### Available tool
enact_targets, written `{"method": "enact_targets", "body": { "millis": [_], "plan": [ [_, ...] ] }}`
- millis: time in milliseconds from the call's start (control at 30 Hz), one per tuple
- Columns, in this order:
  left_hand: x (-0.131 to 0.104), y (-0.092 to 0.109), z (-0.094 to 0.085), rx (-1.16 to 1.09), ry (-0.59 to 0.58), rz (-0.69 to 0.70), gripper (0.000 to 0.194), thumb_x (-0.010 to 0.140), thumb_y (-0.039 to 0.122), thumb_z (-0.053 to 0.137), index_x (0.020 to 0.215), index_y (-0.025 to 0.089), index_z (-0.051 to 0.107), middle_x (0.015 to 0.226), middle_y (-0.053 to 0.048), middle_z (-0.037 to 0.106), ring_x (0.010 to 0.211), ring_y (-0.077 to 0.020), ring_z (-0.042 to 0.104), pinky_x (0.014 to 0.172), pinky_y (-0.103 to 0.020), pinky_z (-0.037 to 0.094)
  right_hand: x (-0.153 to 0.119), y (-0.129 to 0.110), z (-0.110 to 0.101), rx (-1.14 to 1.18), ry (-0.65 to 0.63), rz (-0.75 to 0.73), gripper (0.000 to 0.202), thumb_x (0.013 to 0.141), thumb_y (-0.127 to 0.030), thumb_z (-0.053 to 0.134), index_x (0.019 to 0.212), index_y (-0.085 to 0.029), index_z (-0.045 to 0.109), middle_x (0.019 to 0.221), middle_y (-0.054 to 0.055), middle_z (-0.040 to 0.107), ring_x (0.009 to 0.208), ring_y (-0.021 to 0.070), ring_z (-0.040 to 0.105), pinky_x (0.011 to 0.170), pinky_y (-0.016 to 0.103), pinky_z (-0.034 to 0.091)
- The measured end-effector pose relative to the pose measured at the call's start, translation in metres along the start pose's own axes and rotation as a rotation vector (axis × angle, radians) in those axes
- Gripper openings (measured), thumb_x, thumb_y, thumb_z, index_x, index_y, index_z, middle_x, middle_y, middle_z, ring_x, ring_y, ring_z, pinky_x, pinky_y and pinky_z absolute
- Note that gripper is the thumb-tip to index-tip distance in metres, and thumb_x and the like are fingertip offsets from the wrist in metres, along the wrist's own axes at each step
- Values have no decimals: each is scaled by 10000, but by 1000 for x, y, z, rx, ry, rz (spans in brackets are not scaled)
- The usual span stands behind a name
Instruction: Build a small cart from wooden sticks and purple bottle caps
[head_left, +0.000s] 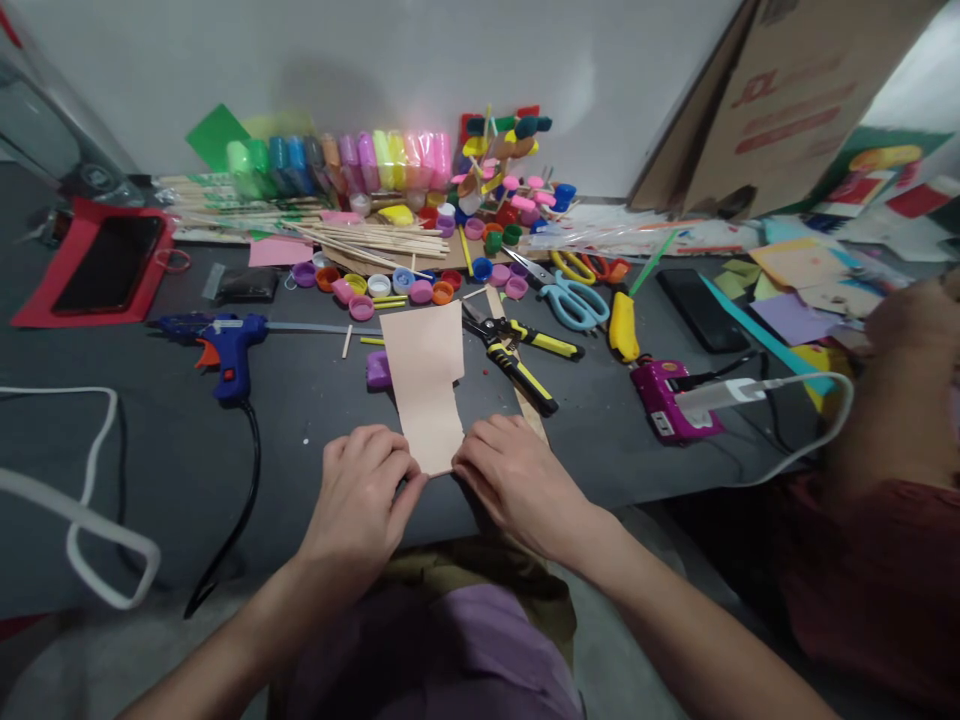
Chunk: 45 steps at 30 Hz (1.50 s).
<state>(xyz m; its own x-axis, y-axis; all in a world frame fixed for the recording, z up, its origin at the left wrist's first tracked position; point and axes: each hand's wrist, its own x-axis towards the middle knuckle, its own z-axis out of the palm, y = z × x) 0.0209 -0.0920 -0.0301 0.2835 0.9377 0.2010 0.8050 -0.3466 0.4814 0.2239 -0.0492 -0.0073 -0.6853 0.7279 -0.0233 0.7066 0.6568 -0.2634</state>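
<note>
A pale peach sheet of paper (426, 385) with an uneven right edge lies before me, near the table's front edge. My left hand (367, 480) pinches its near left corner between thumb and fingers. At the near right corner, my right hand (514, 480) grips the paper with its fingers closed. A purple block (379, 371) shows partly from under the sheet's left side. Just right of the paper lie yellow-and-black pliers (517, 365), their jaws close to its edge.
A blue glue gun (234, 345) with a black cord lies at left. Bottle caps (403, 280), wooden sticks (382, 238), light blue scissors (574, 300) and colored clay packs (360, 160) line the back. A purple power adapter (667, 400) and another person's arm (892, 370) are at right.
</note>
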Motion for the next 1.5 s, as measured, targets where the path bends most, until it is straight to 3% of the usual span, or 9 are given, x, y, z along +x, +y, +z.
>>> {"method": "enact_targets", "body": {
  "millis": [500,667,800,933,1200,1267,1400,1500],
  "plan": [
    [6,3,-2,98,-5,-21,174,924,214,606,752,192,586,898,-61,680,947,-259,566,788,-415,339,8,-4,-4,-18,-34,103,155,962,-222,580,848,-159,664,832,73,672,794,226,548,731,344,301],
    [2,3,2,123,62,61,83,931,169,589,894,194,659,924,-64,704,970,-263,572,805,-411,345,9,-5,-4,-35,-39,105,176,973,-222,554,851,-158,663,831,75,672,789,231,544,718,350,284],
    [-8,10,11,184,160,220,202,947,128,552,1084,180,692,940,-62,739,988,-252,595,824,-402,346,8,-5,-3,-58,-23,89,170,970,-214,555,843,-160,654,824,70,669,772,221,529,711,349,268],
    [-12,19,17,265,201,202,216,938,147,568,1105,142,705,940,-71,757,943,-252,616,809,-400,342,8,-3,-2,-63,-10,72,179,970,-209,552,825,-164,646,803,65,665,761,216,513,717,355,261],
    [-17,27,17,352,163,192,267,933,158,553,1148,94,699,1022,-77,771,985,-281,622,818,-421,342,8,-2,-1,-30,-2,83,148,952,-217,586,830,-168,653,796,59,658,766,219,514,723,359,301],
    [-19,28,17,363,156,193,281,939,172,542,1157,90,700,1041,-79,771,989,-286,620,817,-424,342,3,-2,1,19,47,94,147,962,-215,572,859,-166,664,830,64,658,786,217,525,736,358,336],
    [-20,29,18,364,139,186,294,950,185,524,1163,104,710,1052,-74,774,994,-286,618,829,-425,341,-14,-4,9,123,263,26,251,993,-175,458,1000,-154,708,941,111,654,858,226,533,767,368,413],
    [-20,30,19,364,129,170,293,948,188,530,1153,99,720,1066,-80,774,1009,-293,617,838,-429,340,-24,-10,16,88,312,-45,293,968,-133,443,1106,-145,702,1004,132,663,903,244,527,790,395,441]
  ]
}}
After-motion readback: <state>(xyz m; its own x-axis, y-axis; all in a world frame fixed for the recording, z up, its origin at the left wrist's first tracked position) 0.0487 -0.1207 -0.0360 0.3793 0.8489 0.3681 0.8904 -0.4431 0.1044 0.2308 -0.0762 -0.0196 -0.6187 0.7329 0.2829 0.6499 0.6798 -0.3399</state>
